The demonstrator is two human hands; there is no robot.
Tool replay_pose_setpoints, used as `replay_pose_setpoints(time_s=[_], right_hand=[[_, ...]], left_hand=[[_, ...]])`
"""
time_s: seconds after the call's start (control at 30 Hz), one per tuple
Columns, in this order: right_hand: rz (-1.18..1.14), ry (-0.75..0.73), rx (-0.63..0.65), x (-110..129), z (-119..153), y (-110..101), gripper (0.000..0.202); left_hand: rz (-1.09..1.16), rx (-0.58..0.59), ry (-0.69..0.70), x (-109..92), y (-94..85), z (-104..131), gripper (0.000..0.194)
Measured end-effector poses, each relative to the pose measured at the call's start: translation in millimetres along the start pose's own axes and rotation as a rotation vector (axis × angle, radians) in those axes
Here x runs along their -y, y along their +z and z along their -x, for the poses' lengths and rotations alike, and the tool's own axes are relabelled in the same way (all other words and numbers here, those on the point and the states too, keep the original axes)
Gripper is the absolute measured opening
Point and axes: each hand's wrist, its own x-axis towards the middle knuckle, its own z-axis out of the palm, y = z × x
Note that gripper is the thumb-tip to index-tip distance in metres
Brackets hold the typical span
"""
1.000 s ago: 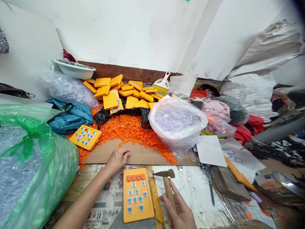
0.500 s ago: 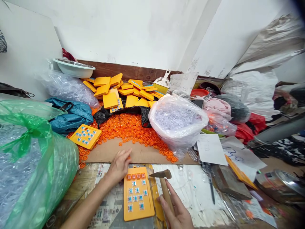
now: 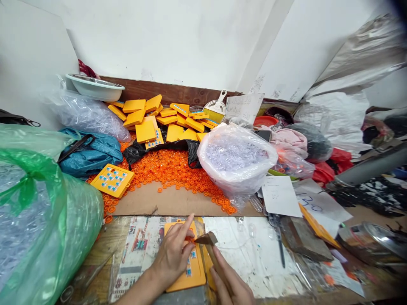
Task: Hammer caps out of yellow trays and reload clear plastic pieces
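Observation:
My right hand (image 3: 233,277) is wrapped round the wooden handle of a small hammer (image 3: 207,239), its pointed metal head close beside my left hand. Over the yellow plastic board (image 3: 195,271) lies my left hand (image 3: 171,254), index finger stretched forward. Its thumb and another finger pinch a small orange cap (image 3: 190,238) at the board's upper right. The board is flat on the table in front of me. Blue-and-white switch pieces (image 3: 188,271) show along its right part; my left hand hides the others and most of the top row.
Behind the cardboard (image 3: 136,205) spreads a heap of orange caps (image 3: 165,165), with yellow boards (image 3: 144,131) piled beyond. A green bag (image 3: 73,212) stands left; a white bag of clear pieces (image 3: 238,156) sits centre-right. A metal block (image 3: 305,239) lies at right.
My left hand has moved from the cardboard edge down and right onto the board, bringing an orange cap. The hammer has shifted slightly left and lower in my right hand.

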Motion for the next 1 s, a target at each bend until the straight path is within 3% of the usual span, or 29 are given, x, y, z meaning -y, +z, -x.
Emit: replay_pose_setpoints(time_s=[0.13,0.23,0.37,0.47,0.57,0.67,0.73,0.83,1.0], right_hand=[[-0.023,-0.089,-0.063,6.1,-5.0,-4.2,0.037],[-0.014,-0.122,-0.032,7.1,-6.9,-3.5,0.039],[0.028,-0.033,0.037,1.8,-5.1,0.1,0.042],[-0.081,0.115,0.004,-3.5,-2.0,3.0,0.039],[-0.274,0.310,-0.061,-5.9,-0.9,5.7,0.048],[-0.405,0.467,-0.101,-6.8,-2.5,9.2,0.062],[-0.459,0.518,-0.122,-8.6,-3.4,11.9,0.067],[-0.506,0.562,-0.123,-13.6,-3.4,14.8,0.071],[-0.578,0.591,-0.109,-19.7,-3.0,15.1,0.072]], left_hand=[[0.034,-0.024,-0.043,-0.8,-0.9,0.6,0.085],[0.030,-0.027,-0.068,-0.4,3.0,1.9,0.085],[0.025,-0.034,-0.104,-2.9,8.2,5.4,0.084],[-0.033,-0.071,-0.115,0.4,-2.9,-2.2,0.071],[-0.199,-0.182,-0.124,20.7,-29.9,-27.1,0.032],[-0.291,-0.255,-0.194,52.3,-57.3,-58.1,0.024],[-0.322,-0.238,-0.226,69.2,-67.7,-72.4,0.021],[-0.323,-0.157,-0.239,80.7,-69.6,-79.3,0.019],[-0.323,-0.098,-0.251,80.1,-62.5,-77.2,0.015]])
